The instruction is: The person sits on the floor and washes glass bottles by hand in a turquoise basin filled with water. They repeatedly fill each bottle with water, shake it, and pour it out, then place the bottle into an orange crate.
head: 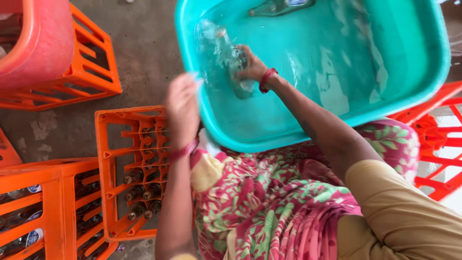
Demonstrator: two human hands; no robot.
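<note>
A teal plastic tub [404,91] full of water sits in front of me. My right hand [248,67] is inside it, gripping a clear glass bottle [224,53] that lies tilted in the water, its neck pointing up and left. My left hand [183,103] hovers at the tub's left rim, blurred, fingers loosely curled; whether it holds something small I cannot tell. Another clear bottle [276,6] floats at the tub's far edge.
An orange bottle crate [108,159] with several dark bottles stands left of my lap. More orange crates sit at the lower left [33,212], upper left [91,62] and right [435,144]. A red tub [36,38] rests on the upper-left crate. The floor is bare concrete.
</note>
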